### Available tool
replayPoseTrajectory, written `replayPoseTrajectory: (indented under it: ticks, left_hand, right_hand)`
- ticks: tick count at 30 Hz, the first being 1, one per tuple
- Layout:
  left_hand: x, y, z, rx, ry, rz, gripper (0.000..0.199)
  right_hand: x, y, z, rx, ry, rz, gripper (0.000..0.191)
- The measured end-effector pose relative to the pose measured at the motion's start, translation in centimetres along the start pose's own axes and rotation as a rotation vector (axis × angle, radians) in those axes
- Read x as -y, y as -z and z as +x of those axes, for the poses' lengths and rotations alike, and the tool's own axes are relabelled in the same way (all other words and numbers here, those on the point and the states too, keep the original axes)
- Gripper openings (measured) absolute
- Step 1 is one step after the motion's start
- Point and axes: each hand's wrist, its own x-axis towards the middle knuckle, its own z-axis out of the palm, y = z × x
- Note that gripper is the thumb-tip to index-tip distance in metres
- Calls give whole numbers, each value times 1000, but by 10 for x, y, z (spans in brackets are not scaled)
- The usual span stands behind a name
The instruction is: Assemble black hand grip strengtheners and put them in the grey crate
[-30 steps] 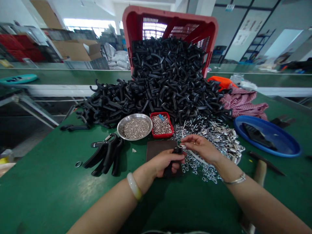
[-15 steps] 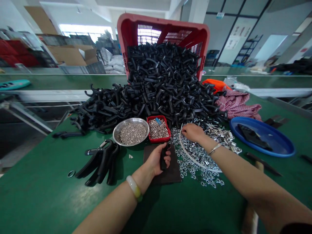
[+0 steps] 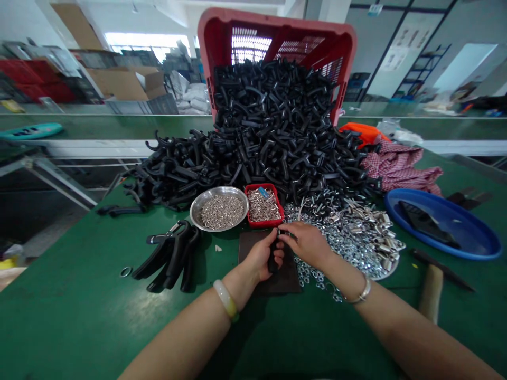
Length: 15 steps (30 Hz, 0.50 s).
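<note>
Left hand (image 3: 262,257) clenched around a black plastic grip handle (image 3: 273,261), long axis upright toward 12 o'clock, above a flat dark brown pad (image 3: 287,282). Right hand (image 3: 304,244) at the handle's 2 o'clock and nearer its top end, fingertips (image 3: 285,237) pinched there, anything held too small to tell. Loose silver steel rings (image 3: 348,243) heaped at 3 o'clock.

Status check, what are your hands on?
Left hand gripping black plastic handle. Right hand at its top end. Loose washers alongside, not blocking.
</note>
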Motion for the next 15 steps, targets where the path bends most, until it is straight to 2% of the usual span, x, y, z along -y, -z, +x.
replayPoseTrajectory:
  ticks: [3,6,9,11,12,15]
  left_hand:
    - [3,-4,-2,-45,-73,24,25]
    - [1,-5,-3,-68,-64,17,25]
    - [-2,-5,-4,-115,-80,14,20]
    - [-2,-5,-4,-114,-94,8,17]
    - [-2,-5,-5,-107,-97,2,17]
    - [1,-4,-4,-92,-103,-9,19]
  right_hand:
    - [0,-2,2,3,-21,16,17]
    - [2,-1,1,26,0,29,25]
    - [-5,8,5,145,115,90,26]
    - [-24,20,15,234,125,35,27]
    - [-37,27,23,258,67,-54,27]
    - [-85,46,48,284,-319,-422,28]
